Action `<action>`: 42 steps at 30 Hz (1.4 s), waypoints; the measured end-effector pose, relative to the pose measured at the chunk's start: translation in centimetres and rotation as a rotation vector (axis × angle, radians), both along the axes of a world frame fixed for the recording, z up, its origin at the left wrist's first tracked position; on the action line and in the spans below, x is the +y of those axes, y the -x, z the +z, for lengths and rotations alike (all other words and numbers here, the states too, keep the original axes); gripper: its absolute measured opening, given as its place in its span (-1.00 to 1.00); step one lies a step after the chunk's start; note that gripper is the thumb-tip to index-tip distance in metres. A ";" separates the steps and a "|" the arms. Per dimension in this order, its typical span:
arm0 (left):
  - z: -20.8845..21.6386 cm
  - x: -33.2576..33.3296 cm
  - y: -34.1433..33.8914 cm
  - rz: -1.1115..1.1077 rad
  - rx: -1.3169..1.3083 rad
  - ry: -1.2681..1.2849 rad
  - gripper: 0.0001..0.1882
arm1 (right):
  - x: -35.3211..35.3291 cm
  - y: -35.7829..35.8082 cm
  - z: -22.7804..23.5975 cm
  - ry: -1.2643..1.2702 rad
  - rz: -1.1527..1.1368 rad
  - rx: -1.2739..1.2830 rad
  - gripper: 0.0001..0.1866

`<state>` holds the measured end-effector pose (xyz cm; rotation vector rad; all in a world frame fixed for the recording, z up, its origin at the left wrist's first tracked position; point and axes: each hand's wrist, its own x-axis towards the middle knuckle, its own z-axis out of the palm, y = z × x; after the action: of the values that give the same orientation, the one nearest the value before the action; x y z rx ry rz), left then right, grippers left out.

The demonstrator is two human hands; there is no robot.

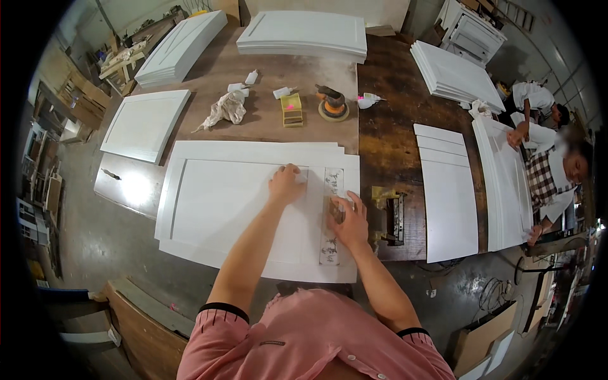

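A white framed panel lies in front of me on top of others like it. My left hand rests on it right of its middle, fingers bent and drawn together; what lies under the fingertips is too small to make out. Along the panel's right end lies a narrow clear strip with dark markings. My right hand is on this strip, its fingers curled at a small brown block, partly hidden by the hand.
Beyond the panel are a rag, white squeeze bottles, a yellow box and an orange-black sander. To the right lie a metal tool and white boards. Co-workers handle a panel stack at far right.
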<state>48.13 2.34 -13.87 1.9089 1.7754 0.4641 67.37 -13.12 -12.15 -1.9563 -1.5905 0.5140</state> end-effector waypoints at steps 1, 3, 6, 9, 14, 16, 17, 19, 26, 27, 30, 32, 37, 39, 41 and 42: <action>0.0 -0.3 0.5 -0.077 -0.011 -0.002 -0.55 | -0.1 0.0 0.0 -0.012 0.007 0.010 -0.49; -0.2 -0.5 0.9 -0.083 -0.065 0.008 -0.51 | -0.2 0.0 -0.2 -0.029 0.014 0.006 -0.49; -0.2 -2.1 0.1 -0.133 0.034 -0.079 -0.50 | -0.2 0.1 0.0 -0.043 0.022 0.006 -0.49; 0.3 -4.0 -0.9 -0.195 0.237 -0.214 -0.55 | -0.1 -0.1 -0.6 -0.061 0.023 0.002 -0.50; 1.5 -5.5 1.1 -0.346 0.286 -0.209 -0.60 | 0.1 -0.1 -0.7 -0.019 0.014 -0.007 -0.50; 1.3 -6.1 3.1 -0.519 0.155 -0.154 -0.60 | 0.2 -0.2 -0.8 -0.033 0.018 -0.025 -0.49; 1.3 -5.3 3.6 -0.523 0.159 -0.153 -0.60 | 0.3 -0.3 -0.8 -0.032 0.014 -0.021 -0.49; 1.3 -3.9 4.2 -0.600 0.116 0.094 -0.47 | 0.2 -0.2 -0.9 -0.063 0.024 -0.038 -0.50; 2.6 -4.7 -0.2 -0.667 0.324 -0.073 -0.10 | 0.0 0.1 -0.8 -0.045 0.006 -0.022 -0.49; 2.8 -4.7 -0.3 -0.672 0.320 -0.061 -0.10 | 0.0 0.1 -1.1 -0.046 0.018 -0.022 -0.49; 4.9 -4.0 -1.3 -0.692 0.361 0.027 -0.11 | 0.2 0.0 0.1 -0.028 0.033 -0.019 -0.49; 5.2 -3.9 -1.4 -0.708 0.364 0.077 -0.14 | 0.0 0.2 0.0 -0.017 0.040 -0.013 -0.50; 3.8 -3.6 -0.7 -0.735 0.406 0.014 -0.13 | 0.4 -2.7 -4.4 -0.332 -0.082 0.325 -0.48; 4.0 -3.7 0.1 -0.698 0.402 -0.007 -0.11 | -0.4 -3.7 -3.5 -0.395 -0.337 0.041 -0.49; 3.8 -3.9 -0.3 -0.613 0.272 0.020 -0.07 | -1.8 -6.6 -5.0 -0.218 -0.400 -0.061 -0.44; 4.5 -4.0 -0.3 -0.609 0.298 0.034 -0.03 | -2.2 -7.0 -4.6 -0.063 -0.365 -0.110 -0.27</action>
<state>48.45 -1.62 -9.33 2.4462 1.2390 -0.0718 74.39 -15.28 -16.79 -2.1908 -1.2506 0.2094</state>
